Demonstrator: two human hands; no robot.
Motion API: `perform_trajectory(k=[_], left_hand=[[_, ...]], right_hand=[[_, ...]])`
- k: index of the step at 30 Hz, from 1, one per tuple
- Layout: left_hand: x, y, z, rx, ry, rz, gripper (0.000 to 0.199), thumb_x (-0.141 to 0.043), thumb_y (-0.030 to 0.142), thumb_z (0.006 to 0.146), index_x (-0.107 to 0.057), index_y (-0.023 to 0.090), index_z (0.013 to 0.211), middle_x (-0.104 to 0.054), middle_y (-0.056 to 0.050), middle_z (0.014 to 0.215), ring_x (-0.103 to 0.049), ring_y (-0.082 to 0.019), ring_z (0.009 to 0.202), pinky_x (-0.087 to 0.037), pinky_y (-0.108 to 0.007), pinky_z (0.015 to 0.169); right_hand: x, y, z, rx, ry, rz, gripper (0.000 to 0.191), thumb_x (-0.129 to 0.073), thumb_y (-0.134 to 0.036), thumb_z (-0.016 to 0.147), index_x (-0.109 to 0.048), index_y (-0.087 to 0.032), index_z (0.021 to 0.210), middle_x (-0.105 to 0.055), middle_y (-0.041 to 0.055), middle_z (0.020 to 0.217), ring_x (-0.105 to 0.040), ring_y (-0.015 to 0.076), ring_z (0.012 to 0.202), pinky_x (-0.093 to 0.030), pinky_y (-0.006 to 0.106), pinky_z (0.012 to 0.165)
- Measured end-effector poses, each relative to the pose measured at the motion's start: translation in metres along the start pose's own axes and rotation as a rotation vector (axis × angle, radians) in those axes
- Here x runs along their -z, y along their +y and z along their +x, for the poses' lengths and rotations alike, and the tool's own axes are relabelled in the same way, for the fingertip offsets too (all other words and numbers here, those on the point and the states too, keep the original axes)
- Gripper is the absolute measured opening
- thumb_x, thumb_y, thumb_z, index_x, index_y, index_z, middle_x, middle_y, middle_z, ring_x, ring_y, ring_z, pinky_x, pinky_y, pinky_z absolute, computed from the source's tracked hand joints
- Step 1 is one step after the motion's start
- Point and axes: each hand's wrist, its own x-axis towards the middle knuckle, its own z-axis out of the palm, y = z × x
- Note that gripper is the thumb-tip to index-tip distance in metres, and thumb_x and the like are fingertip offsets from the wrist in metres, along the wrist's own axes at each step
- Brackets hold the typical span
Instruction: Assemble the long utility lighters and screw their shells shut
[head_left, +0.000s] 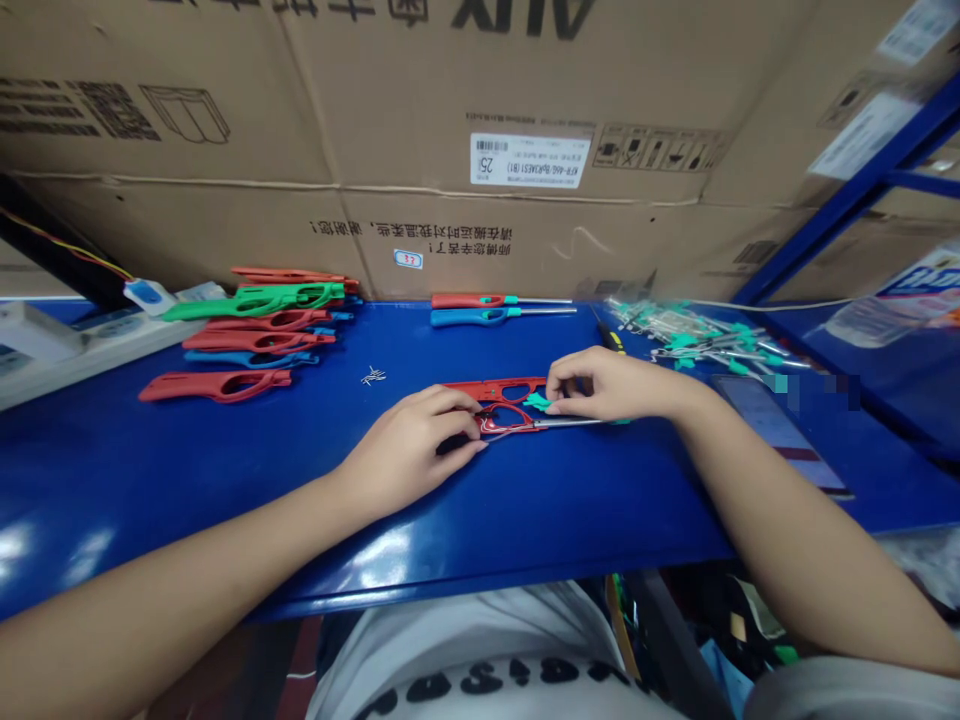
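Two red lighter shell halves lie in front of me on the blue table, the nearer red shell (516,428) with small inner parts and a metal tube (570,423) pointing right. My left hand (420,445) has its curled fingers on the left end of this shell. Above it is the other red shell (480,389), partly covered by my hands. My right hand (607,385) pinches a small green piece (537,402) between thumb and fingers, over the right end of the shells.
Stacked coloured shells (247,342) lie at the left beside a power strip (90,345). Small screws (373,376) lie nearby. Two lighters (472,316) sit at the back. Right are metal tubes with green parts (705,335), a screwdriver (611,338) and a phone (780,435). Cardboard (262,120) stands behind.
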Motion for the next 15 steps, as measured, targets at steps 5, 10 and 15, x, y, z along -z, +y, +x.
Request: perform_trajectory(k=[5,10,15], left_hand=[[-0.002,-0.002,0.0,0.004,-0.002,-0.042,0.009,-0.062,0.023,0.095,-0.069,0.019,0.092,-0.067,-0.007,0.111,-0.065,-0.021,0.104,-0.053,-0.037,0.092],[-0.002,-0.003,0.0,0.002,0.011,-0.061,0.004,-0.065,0.02,0.092,-0.068,0.018,0.09,-0.068,-0.007,0.108,-0.063,-0.021,0.105,-0.052,-0.035,0.093],[0.0,-0.001,0.002,0.016,0.003,-0.095,0.004,-0.065,0.017,0.092,-0.065,0.017,0.089,-0.069,-0.005,0.1,-0.063,-0.019,0.1,-0.051,-0.033,0.09]], right_hand=[[-0.018,-0.01,0.008,0.141,0.034,0.047,0.015,-0.064,-0.028,0.089,-0.071,-0.015,0.088,-0.066,0.0037,0.084,-0.054,0.0124,0.069,-0.04,0.025,0.062],[-0.029,-0.011,0.013,0.24,0.106,0.068,0.01,-0.065,-0.023,0.09,-0.07,-0.015,0.085,-0.06,0.0029,0.084,-0.052,0.0109,0.068,-0.04,0.023,0.061],[-0.035,-0.011,0.017,0.255,0.119,0.095,0.008,-0.064,-0.016,0.09,-0.071,-0.015,0.087,-0.063,0.0034,0.088,-0.053,0.0105,0.07,-0.041,0.023,0.062]])
